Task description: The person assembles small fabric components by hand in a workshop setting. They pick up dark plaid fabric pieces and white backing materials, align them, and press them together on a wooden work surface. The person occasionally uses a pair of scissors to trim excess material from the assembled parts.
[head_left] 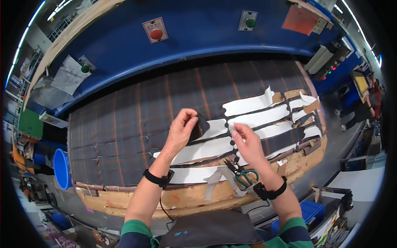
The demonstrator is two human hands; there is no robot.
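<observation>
My left hand (182, 129) is closed in a pinch on a dark fabric piece (200, 127), raised at its edge above a white strip (216, 128). Just to the right, my right hand (248, 144) has thumb and fingers pinched together, with a small whitish bit at the tips that I cannot make out. Long white cut-out shapes (258, 115) lie in rows around both hands. They are set in dark plaid fabric (124, 124) spread over the table. Close to my right wrist lie green-handled snips (245, 177) and a crumpled grey cloth strip (214, 182).
A blue machine beam (198, 33) with a red button (156, 34) and green button (250, 22) spans the far side. The worn wooden table edge (186, 203) runs nearest me. A blue bin (62, 169) stands at left. Another person (374, 99) is far right.
</observation>
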